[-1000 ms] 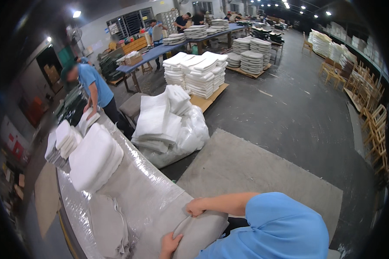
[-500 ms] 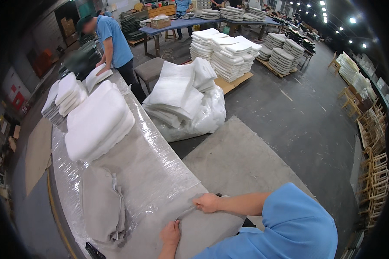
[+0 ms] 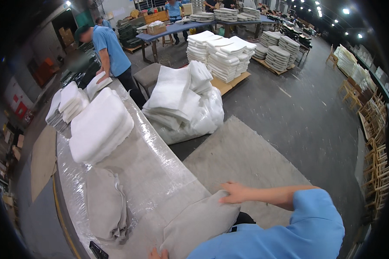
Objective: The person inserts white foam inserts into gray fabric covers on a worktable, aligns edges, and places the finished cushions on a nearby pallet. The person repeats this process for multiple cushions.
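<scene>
In front of me a plump grey fabric cushion (image 3: 201, 219) lies slanted at the near edge of the table. My right hand (image 3: 235, 192) rests at its far right corner, thumb and fingers apart. Low in the picture my left hand (image 3: 158, 254) touches the cushion's near left corner; its fingertips are spread and the rest is cut off by the frame. To the left lies a pile of folded grey fabric covers (image 3: 104, 205). Farther up the table sits a stack of thick white padding sheets (image 3: 100, 125).
The long table (image 3: 153, 172) has a plastic-wrapped surface. A dark phone-like object (image 3: 98, 250) lies near its left edge. Beyond the right edge stands a plastic bag of white padding (image 3: 203, 116). A co-worker in blue (image 3: 112, 47) handles white sheets at the far end.
Both hands have let go of the seam they were gripping on the cushion. My right hand has moved right to the far corner, my left hand down toward the near corner.
</scene>
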Motion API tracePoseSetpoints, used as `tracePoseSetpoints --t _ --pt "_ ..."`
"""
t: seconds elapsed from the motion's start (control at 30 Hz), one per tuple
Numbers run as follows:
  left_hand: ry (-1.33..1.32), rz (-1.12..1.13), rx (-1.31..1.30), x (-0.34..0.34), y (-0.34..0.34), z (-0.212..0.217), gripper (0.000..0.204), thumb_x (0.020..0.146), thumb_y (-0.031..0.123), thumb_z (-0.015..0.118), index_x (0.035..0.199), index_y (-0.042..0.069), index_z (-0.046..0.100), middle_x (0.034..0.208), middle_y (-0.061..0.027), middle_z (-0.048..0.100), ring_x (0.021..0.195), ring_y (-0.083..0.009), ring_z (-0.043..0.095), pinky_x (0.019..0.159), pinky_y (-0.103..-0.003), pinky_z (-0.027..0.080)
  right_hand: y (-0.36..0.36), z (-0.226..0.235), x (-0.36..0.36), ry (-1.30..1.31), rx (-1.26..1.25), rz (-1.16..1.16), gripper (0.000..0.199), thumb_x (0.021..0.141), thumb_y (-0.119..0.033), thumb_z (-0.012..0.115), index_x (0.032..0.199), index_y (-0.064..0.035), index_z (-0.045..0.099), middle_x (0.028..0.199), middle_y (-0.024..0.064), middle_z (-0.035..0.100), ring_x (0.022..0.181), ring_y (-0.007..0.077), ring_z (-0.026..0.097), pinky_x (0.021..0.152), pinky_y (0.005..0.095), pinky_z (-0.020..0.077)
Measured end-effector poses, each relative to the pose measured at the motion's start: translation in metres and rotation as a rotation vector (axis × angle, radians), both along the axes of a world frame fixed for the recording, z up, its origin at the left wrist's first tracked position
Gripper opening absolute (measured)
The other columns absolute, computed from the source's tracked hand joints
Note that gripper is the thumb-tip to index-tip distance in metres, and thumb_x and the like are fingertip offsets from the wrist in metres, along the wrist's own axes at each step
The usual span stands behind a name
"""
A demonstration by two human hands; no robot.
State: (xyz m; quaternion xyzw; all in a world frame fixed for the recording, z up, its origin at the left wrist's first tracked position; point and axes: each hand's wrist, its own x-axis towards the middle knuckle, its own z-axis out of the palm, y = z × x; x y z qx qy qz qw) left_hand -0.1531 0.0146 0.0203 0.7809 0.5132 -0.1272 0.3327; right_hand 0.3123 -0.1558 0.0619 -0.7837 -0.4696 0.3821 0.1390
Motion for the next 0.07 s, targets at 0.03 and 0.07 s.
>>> tracePoseSetpoints --t 0.03,0.07 --pt "0.117 -0.028 -0.079 -0.019 -0.019 0.005 0.079 0.104 0.055 0.052 0.164 0.008 0.03 0.162 -0.023 0.043 0.152 -0.0496 0.032 0.122 -0.07 0.025 -0.013 0.006 0.002 0.067 -0.145 -0.073 0.073 0.098 -0.054 0.064 0.154 -0.0104 0.049 0.15 0.0254 0.054 0.139 0.042 0.052 0.115 0.0437 0.0428" --pt "0.125 -0.036 -0.091 -0.022 -0.019 0.001 0.079 0.104 0.055 0.052 0.164 0.008 0.03 0.162 -0.023 0.043 0.152 -0.0496 0.032 0.122 -0.07 0.025 -0.028 0.001 0.004 0.134 -0.291 -0.147 0.077 0.098 -0.058 0.063 0.158 -0.0122 0.045 0.154 0.0254 0.051 0.142 0.0417 0.05 0.117 0.0434 0.0412"
